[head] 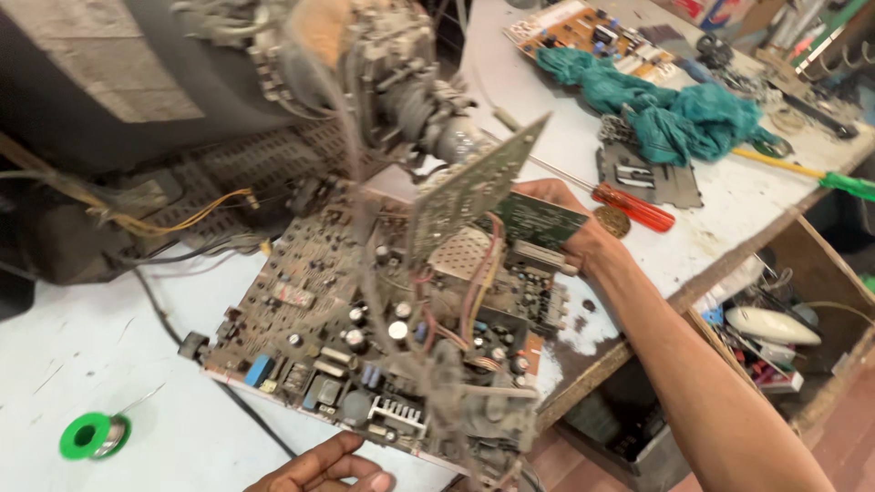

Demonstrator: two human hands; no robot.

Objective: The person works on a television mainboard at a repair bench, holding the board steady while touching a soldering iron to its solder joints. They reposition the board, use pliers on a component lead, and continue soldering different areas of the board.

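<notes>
A dusty television circuit board (365, 355) lies tilted near the tabletop's (82, 346) front edge. The right hand (556, 228) grasps its far side; the left hand (328, 469) (fingers curled, grip unclear) props the near edge. Lifting it further demands care with its attached wires.

- In the middle of my view the main board (365, 337) lies on the table (109, 355), with its near edge raised off it.
- Behind the main board sits the television tube (182, 82), and its neck (428, 118) points to the right.
- A small board (478, 182) stands tilted above the main board, just before the neck.
- My right hand (570, 223) is at the right edge of the main board, and my left hand (328, 469) is under its near edge.
- Left of my left hand a solder spool (91, 435) lies on the table.
- Right of my right hand lies a screwdriver (629, 205), and behind it a cloth (665, 105).
- Behind the cloth lies another board (583, 27).
- Below the right edge of the table there is a box (775, 337) with tools in it.
</notes>
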